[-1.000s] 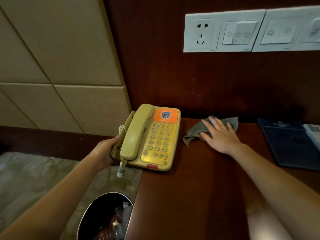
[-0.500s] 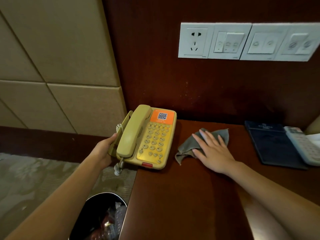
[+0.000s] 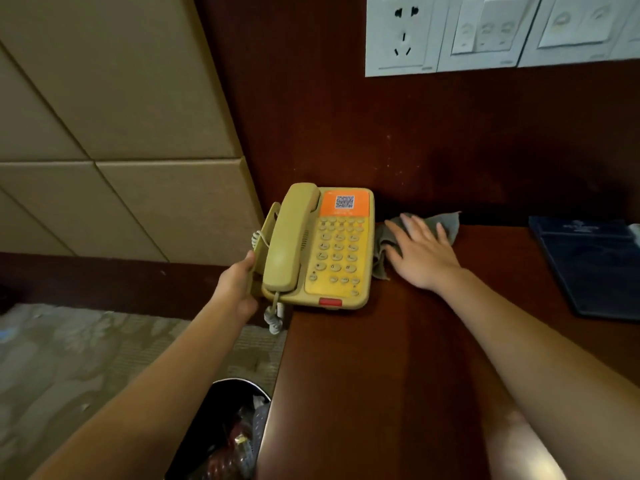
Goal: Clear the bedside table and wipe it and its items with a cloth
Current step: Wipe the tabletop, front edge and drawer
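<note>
A yellowed desk telephone with an orange QR label sits at the left edge of the dark red wooden bedside table, partly overhanging it. My left hand grips the phone's left side, below the handset. A grey cloth lies crumpled just right of the phone, near the back wall. My right hand lies flat on the cloth with fingers spread, pressing it to the tabletop.
A dark blue folder lies at the table's right. A black waste bin with rubbish stands on the carpet below the table's left edge. White sockets and switches are on the wall panel above.
The phone has shifted right, further onto the table. My right hand and cloth stay beside it, close to the phone's right side.
</note>
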### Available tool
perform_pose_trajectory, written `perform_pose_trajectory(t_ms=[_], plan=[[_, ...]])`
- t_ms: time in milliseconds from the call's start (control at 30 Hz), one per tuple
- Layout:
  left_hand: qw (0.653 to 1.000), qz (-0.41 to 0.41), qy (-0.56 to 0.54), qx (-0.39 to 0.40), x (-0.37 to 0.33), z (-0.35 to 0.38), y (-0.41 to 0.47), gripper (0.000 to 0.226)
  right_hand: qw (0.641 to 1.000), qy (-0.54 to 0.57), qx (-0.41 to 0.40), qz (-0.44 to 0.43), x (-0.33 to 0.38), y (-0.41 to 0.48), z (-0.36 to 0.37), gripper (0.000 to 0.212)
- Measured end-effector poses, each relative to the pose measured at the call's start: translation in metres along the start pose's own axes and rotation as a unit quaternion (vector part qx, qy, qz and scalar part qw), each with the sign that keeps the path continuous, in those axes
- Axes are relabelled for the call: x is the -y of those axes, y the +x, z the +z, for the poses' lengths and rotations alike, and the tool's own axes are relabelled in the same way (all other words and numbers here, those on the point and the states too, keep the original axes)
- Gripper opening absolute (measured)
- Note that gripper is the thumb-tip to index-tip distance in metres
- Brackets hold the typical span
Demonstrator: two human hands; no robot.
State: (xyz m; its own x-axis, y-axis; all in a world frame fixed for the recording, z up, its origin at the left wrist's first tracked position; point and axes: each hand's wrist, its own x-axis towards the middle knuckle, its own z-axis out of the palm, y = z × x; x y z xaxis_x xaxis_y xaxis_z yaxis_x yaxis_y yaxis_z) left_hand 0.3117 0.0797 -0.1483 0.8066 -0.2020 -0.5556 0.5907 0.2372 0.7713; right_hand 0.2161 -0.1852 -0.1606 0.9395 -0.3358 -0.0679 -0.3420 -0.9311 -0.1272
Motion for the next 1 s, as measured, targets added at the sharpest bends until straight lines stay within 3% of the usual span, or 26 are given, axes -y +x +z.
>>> perform_pose_trajectory(t_ms=[333, 567, 867, 1000], plan=[[0.998, -0.008, 0.07, -0.007, -0.001, 0.008, -0.022, 0.031, 1.0, 0.01, 0.017, 0.017, -0.017, -0.042, -0.004, 0.059], [0.99, 0.035, 0.132, -0.028, 0.019, 0.026, -0.037, 0.036, 0.999, 0.016, 0.018, 0.043, -0.045, -0.096, -0.001, 0.06], [0.964, 0.09, 0.251, 0.007, 0.021, 0.052, -0.048, 0.022, 0.997, 0.03, 0.016, 0.073, -0.051, -0.14, 0.002, 0.061], [0.943, 0.094, 0.317, -0.045, 0.028, 0.047, -0.041, 0.028, 0.996, 0.033, 0.011, 0.087, -0.046, -0.15, 0.003, 0.062]])
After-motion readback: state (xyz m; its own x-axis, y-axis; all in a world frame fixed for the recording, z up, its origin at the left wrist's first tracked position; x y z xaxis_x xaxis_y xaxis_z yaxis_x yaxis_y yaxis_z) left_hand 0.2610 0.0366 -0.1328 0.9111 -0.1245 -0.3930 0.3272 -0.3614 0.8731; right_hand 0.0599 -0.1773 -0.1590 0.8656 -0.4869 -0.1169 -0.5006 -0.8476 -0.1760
